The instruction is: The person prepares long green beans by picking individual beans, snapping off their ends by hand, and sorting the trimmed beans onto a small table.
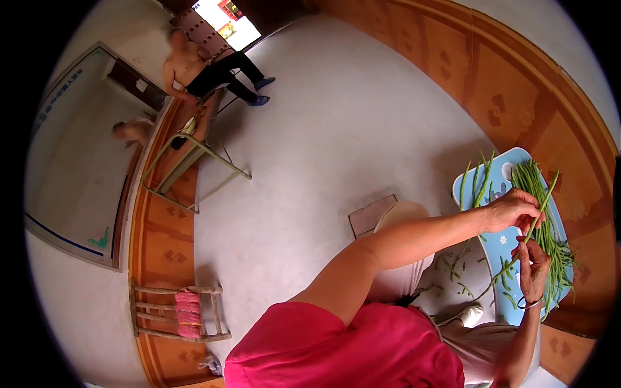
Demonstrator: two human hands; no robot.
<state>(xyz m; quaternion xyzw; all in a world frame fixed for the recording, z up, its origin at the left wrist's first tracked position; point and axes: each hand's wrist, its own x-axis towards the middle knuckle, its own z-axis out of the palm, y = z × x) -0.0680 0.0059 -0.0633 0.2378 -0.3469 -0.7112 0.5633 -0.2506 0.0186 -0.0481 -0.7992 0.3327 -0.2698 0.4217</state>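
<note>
Both of my hands are on one long green bean (550, 191), which slants across the small blue table (502, 240). My left hand (512, 210) pinches it toward its upper part, fingers closed. Just below, my right hand (533, 266), with a bracelet (530, 302) at the wrist, has its fingers closed on the same bean. A thick pile of long green beans (532, 178) lies along the table's far side, partly behind my hands. A few separate beans (477, 184) rest at the table's upper left end. Short bean pieces (506, 275) are scattered near my right hand.
Bean scraps (456, 268) litter the floor by my legs. A flat brown block (370, 215) lies beside my knee. Across the room, a person (194, 68) sits by a metal-framed bench (194, 152). A wooden chair (155, 317) with pink cloth stands near the tiled wall (517, 97).
</note>
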